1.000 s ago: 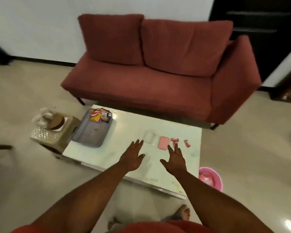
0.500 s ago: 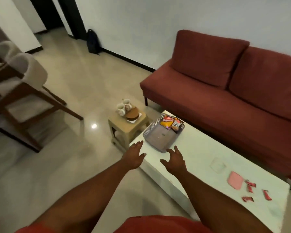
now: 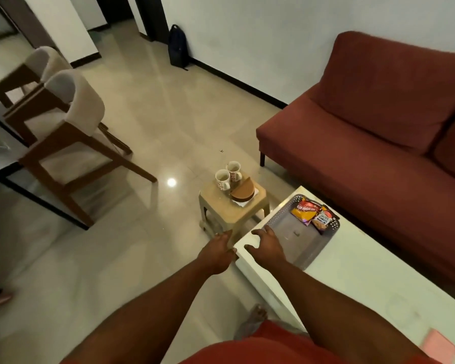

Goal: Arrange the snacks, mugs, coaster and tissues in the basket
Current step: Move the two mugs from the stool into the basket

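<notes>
A grey perforated basket lies on the left end of the white coffee table. Two snack packets lie at its far end. Two white mugs stand on a small beige stool beside brown coasters on a white tissue. A pink item shows at the bottom right on the table. My left hand hovers over the stool's near corner, fingers apart. My right hand hovers at the basket's near edge, fingers spread, holding nothing.
A dark red sofa runs along the far side of the table. Two wooden chairs with pale seats stand at the left. A dark bag leans on the wall. My bare foot is on the tiled floor.
My view has swung left and moved nearer to the stool and basket. Both hands have travelled from the table's middle to its left end, still holding nothing.
</notes>
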